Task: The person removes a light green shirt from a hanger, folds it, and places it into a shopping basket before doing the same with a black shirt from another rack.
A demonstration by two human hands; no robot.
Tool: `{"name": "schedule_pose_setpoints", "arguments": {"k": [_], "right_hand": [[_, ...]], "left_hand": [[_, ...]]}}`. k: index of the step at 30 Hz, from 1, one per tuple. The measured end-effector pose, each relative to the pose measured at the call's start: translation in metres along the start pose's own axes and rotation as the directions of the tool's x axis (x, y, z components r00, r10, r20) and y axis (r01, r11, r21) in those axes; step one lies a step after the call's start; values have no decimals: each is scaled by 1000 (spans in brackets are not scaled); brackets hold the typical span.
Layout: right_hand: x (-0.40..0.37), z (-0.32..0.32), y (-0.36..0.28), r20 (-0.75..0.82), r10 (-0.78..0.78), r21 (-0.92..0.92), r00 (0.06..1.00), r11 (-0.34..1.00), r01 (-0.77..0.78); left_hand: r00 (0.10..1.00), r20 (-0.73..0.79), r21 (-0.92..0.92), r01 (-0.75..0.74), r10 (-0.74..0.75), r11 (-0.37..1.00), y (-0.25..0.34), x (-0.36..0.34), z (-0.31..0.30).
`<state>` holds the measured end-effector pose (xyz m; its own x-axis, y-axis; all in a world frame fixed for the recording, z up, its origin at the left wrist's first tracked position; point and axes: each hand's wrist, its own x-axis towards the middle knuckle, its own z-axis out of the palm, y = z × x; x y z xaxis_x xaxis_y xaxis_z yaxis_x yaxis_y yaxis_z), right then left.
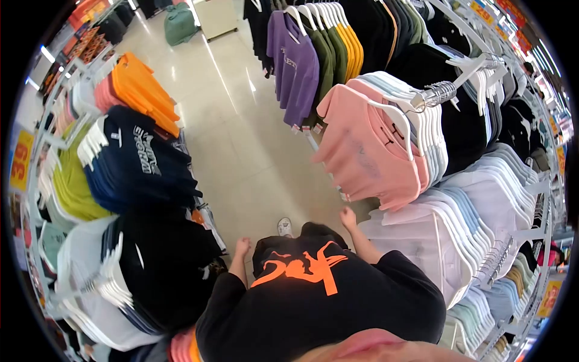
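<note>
My left hand (242,246) hangs at the left of my body with its fingers curled in and nothing seen in it. Level with my black shirt's orange print (304,268), it is nearest to the black shirts (160,259) on the left rack. On the other side, my right hand (348,218) is closed too, with nothing visible in it. It is just below the hem of the pink shirts (371,148) and left of the white shirts (410,232), apart from both. One white shoe (284,227) shows between my hands.
Racks of hanging shirts line both sides of a tiled aisle (241,163). Purple shirts (294,72) hang ahead on the right, orange shirts (143,84) on the left. A metal rack arm (473,69) juts out at the right. A green bag (180,25) lies on the floor far ahead.
</note>
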<state>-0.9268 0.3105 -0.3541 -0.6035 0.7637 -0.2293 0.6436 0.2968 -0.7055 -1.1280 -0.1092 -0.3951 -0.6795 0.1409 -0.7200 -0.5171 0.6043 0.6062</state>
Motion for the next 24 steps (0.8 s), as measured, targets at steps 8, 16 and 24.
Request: {"name": "schedule_pose_setpoints", "arguments": {"k": [8, 16, 24], "right_hand": [[41, -121, -239, -635, -430, -261, 642, 901, 346], [109, -157, -253, -651, -421, -458, 632, 881, 115], [115, -156, -276, -625, -209, -322, 752, 947, -5]], "left_hand": [[881, 79, 372, -461, 467, 806, 188, 72, -5], [281, 617, -66, -912, 736, 404, 432, -40, 131], [-365, 531, -17, -907, 765, -421, 595, -66, 173]]}}
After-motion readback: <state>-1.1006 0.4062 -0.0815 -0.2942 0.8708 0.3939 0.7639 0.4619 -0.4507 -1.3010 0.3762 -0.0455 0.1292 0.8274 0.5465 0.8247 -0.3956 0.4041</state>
